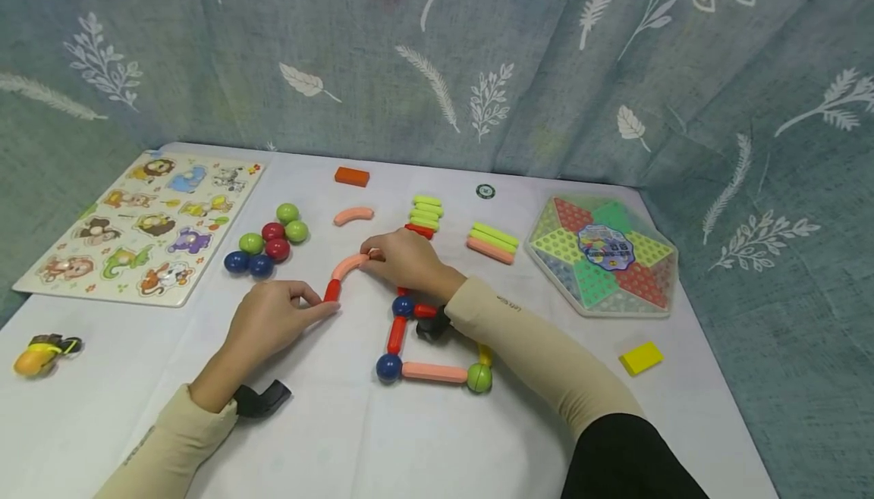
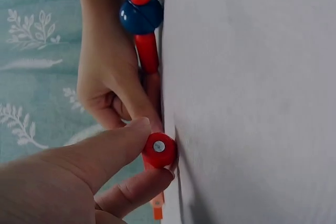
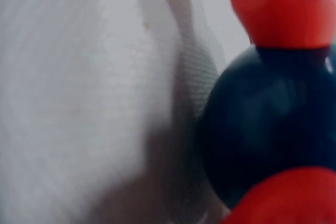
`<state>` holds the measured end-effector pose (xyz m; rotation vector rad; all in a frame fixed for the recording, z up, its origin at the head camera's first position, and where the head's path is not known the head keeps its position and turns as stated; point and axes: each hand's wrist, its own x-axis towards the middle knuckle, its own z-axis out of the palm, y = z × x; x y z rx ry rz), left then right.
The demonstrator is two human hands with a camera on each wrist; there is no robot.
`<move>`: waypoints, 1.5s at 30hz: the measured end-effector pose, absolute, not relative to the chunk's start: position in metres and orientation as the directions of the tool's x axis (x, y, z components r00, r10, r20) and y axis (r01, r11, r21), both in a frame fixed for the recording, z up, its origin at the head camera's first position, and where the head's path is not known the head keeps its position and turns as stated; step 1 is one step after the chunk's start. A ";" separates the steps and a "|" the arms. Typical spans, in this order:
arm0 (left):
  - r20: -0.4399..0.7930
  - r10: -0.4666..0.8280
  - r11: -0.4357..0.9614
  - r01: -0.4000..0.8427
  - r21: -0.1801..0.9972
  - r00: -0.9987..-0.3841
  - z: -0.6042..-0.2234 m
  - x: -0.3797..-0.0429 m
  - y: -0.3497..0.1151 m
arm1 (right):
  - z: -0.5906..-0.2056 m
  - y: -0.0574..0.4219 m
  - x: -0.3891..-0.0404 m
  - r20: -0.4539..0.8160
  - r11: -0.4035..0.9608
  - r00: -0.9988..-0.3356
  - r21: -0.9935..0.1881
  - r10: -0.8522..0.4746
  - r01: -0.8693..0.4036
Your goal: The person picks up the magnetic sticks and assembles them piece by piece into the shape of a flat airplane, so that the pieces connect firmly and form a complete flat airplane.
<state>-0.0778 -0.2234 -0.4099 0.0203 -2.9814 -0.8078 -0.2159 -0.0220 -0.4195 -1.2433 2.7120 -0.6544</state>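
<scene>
My left hand (image 1: 269, 321) pinches a short red magnetic rod (image 1: 331, 291) between thumb and index finger; its round metal end faces the camera in the left wrist view. At the rod's far end sits a curved pink rod (image 1: 350, 263), whose other end my right hand (image 1: 413, 262) pinches. Below the right hand lies a joined frame: a blue ball (image 1: 403, 306), a red rod (image 1: 396, 335), another blue ball (image 1: 388, 368), a straight pink rod (image 1: 434, 372) and a green ball (image 1: 479, 378). The right forearm hides part of it. Close up, the right wrist view shows a blue ball (image 3: 268, 124) between red rods.
Several loose balls (image 1: 276, 249) lie left of centre, near an animal puzzle board (image 1: 179, 293). Behind the hands are another curved pink rod (image 1: 353, 215), an orange block (image 1: 351, 176) and green rods (image 1: 427, 211). A hexagonal game box (image 1: 594, 309) and yellow block (image 1: 641, 359) lie right.
</scene>
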 end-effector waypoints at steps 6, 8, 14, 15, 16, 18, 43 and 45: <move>0.037 -0.026 0.847 -0.003 0.532 -0.999 -0.413 -0.078 -0.218 | -0.420 -0.023 -0.216 0.103 0.579 -0.675 -0.430 -0.731 -0.692; 0.038 -0.025 0.846 -0.001 0.534 -0.999 -0.414 -0.078 -0.217 | -0.420 -0.023 -0.216 0.098 0.586 -0.686 -0.443 -0.721 -0.679; 0.042 -0.022 0.852 0.003 0.523 -0.999 -0.415 -0.081 -0.215 | -0.415 -0.015 -0.215 0.062 0.659 -0.757 -0.448 -0.651 -0.604; 0.046 -0.020 0.854 0.007 0.521 -0.999 -0.415 -0.081 -0.215 | -0.414 -0.014 -0.215 0.060 0.671 -0.769 -0.447 -0.637 -0.591; 0.050 -0.016 0.855 0.012 0.519 -0.999 -0.416 -0.082 -0.215 | -0.413 -0.011 -0.215 0.057 0.681 -0.782 -0.454 -0.621 -0.575; 0.057 -0.004 0.855 0.026 0.517 -0.998 -0.417 -0.084 -0.215 | -0.413 -0.007 -0.216 0.057 0.690 -0.798 -0.468 -0.600 -0.552; 0.094 -0.022 0.855 0.030 0.518 -0.995 -0.417 -0.105 -0.227 | -0.392 0.044 -0.187 -0.012 0.746 -0.833 -0.452 -0.553 -0.488; 0.090 -0.021 0.854 0.029 0.520 -0.996 -0.416 -0.106 -0.227 | -0.380 0.058 -0.166 -0.017 0.717 -0.785 -0.419 -0.619 -0.556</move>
